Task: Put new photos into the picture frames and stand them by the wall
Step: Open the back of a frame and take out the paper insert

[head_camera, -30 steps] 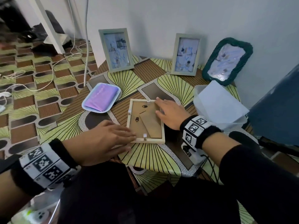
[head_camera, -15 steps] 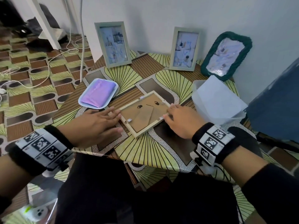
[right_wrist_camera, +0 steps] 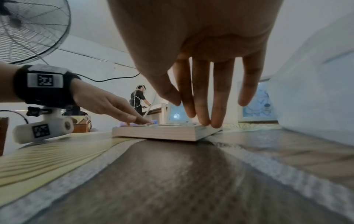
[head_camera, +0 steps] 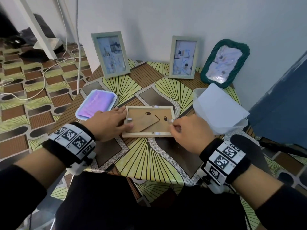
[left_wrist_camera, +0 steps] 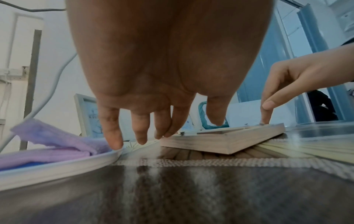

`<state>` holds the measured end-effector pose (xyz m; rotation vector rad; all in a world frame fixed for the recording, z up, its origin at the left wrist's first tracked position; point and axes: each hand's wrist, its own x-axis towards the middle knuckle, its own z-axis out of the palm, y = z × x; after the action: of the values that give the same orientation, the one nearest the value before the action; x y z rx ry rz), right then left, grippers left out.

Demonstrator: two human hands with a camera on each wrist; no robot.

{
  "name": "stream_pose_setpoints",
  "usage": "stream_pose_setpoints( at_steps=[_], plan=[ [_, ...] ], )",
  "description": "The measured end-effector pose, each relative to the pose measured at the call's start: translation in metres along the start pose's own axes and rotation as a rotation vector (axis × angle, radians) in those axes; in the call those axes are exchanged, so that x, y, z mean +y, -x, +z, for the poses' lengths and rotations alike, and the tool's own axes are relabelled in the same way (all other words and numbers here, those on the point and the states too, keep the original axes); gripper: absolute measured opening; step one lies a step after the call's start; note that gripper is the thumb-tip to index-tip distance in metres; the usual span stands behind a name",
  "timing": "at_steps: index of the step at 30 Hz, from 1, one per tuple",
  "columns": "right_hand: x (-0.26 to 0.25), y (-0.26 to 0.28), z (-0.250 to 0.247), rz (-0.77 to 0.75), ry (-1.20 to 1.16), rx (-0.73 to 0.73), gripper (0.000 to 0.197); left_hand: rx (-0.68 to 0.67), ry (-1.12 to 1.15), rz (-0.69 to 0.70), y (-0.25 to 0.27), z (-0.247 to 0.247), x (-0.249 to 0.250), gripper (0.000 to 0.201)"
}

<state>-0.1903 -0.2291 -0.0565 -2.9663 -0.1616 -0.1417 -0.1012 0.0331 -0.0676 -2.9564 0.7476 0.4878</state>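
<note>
While the wooden picture frame lies face down, we work its backing clips.
Our left hand lies spread, steadying its edge; our right hand fingers press the right clip, to lock the backing.

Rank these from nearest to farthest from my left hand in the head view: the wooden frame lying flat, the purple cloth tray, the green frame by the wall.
1. Wooden frame, touched by the left hand.
2. Purple cloth tray, just beyond the fingers.
3. Green frame, far right at the wall.
</note>
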Motion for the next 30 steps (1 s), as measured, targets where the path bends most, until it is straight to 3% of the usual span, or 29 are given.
stream_pose_setpoints(
  at_steps=[4, 6, 8, 11, 21, 30],
  plan=[
    [0.01, -0.019, 0.004, 0.039, -0.12, 0.002, 0.025, 0.202, 0.023, 0.014, 0.0, -0.004, 0.0, 0.043],
    [0.012, -0.031, 0.007, 0.046, -0.099, -0.038, 0.033, 0.258, 0.098, 0.04, -0.004, -0.005, -0.002, 0.048],
    [0.012, -0.04, 0.01, 0.053, -0.065, -0.084, 0.037, 0.238, 0.109, 0.059, -0.011, -0.005, -0.003, 0.068],
    [0.013, -0.045, 0.014, 0.042, -0.036, -0.132, 0.032, 0.194, 0.07, 0.068, -0.02, -0.002, -0.004, 0.075],
    [0.018, -0.048, 0.018, 0.009, -0.124, -0.115, 0.023, 0.231, 0.154, 0.094, -0.029, 0.008, -0.008, 0.064],
    [0.023, -0.054, 0.018, 0.008, -0.179, -0.058, 0.026, 0.312, 0.184, 0.049, -0.028, 0.005, -0.002, 0.047]
  ],
)
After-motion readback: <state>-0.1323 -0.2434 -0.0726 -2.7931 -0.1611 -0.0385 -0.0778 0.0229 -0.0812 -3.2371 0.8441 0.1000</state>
